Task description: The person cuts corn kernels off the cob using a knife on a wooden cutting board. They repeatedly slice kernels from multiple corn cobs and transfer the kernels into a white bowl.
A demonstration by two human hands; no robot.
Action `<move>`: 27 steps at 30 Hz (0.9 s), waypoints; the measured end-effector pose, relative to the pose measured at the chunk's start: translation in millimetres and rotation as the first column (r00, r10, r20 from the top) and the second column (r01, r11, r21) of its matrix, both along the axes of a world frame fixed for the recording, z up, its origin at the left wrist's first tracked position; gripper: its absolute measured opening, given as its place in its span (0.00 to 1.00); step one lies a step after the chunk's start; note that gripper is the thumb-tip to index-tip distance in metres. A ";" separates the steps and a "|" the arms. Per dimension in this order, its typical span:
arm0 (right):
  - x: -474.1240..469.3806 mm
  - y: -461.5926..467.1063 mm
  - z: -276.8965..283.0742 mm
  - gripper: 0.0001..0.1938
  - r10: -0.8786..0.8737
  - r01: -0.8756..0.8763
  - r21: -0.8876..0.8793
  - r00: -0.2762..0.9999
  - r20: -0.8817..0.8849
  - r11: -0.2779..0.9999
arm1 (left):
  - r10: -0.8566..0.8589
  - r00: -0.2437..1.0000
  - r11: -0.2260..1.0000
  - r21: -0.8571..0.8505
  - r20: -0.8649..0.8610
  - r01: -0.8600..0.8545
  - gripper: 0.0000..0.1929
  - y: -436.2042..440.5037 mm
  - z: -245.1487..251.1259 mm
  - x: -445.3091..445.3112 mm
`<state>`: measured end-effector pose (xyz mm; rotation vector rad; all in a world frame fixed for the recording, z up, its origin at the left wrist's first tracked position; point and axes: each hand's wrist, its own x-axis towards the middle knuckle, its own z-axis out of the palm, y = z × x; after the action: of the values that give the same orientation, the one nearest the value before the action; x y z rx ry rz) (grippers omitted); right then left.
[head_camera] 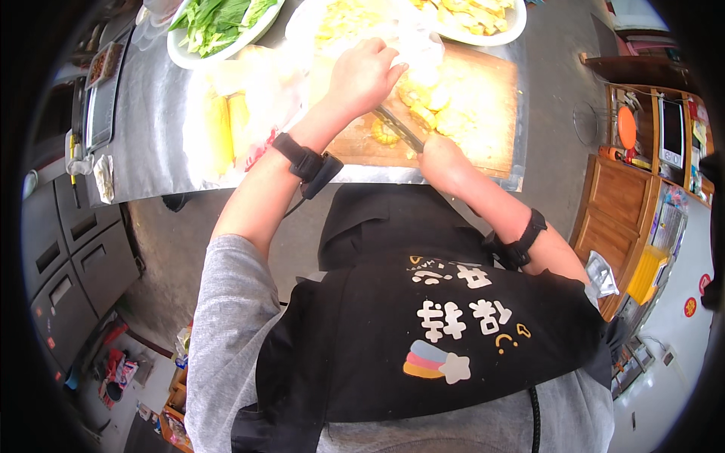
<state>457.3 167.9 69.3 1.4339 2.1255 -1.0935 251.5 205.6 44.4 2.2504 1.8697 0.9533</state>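
My right hand (pixel 446 162) is closed around the handle end of a kitchen knife (pixel 400 129), whose blade slants up and left across a wooden cutting board (pixel 362 148). At the blade's far end is my left hand (pixel 365 73), its fingers bent and the thumb towards the right; what lies under it is hidden. A cut round of corn cob (pixel 385 132) lies beside the blade. More cut corn pieces (pixel 422 105) lie to the right on the board, partly washed out by glare. Whole yellow corn cobs (pixel 218 133) lie left of the board, next to a plastic bag (pixel 266 107).
A white basket of green leaves (pixel 226 48) stands at the upper left, and a white bowl of yellow pieces (pixel 481 39) at the upper right. A crumpled cloth (pixel 104 178) lies near the metal table's (pixel 153 141) left front corner. A wooden cabinet (pixel 614 198) stands right.
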 end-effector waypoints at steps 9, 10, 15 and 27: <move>-16.3 6.7 0.6 0.11 0.051 -0.051 -0.003 0.996 0.075 0.999 | -0.016 0.999 0.942 -0.337 -0.044 0.001 0.16 7.6 -15.3 -7.3; -16.5 6.7 -1.5 0.12 0.039 -0.038 -0.010 0.996 0.075 0.999 | -0.006 1.000 0.938 -0.347 -0.026 -0.003 0.17 6.9 -17.5 -8.3; -17.8 -3.9 -27.9 0.21 0.010 -0.006 0.042 0.994 -0.111 0.999 | -0.052 0.998 0.946 -0.323 -0.047 0.034 0.16 -5.7 -32.9 -5.3; -5.0 3.1 -38.8 0.21 -0.095 0.095 -0.012 0.993 -0.063 0.995 | 0.121 0.963 0.985 0.094 0.241 -0.148 0.12 -2.4 -22.4 6.3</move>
<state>452.3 171.0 30.4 1.5296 2.1116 -1.1966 257.9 203.2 22.0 1.9805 1.9264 1.3112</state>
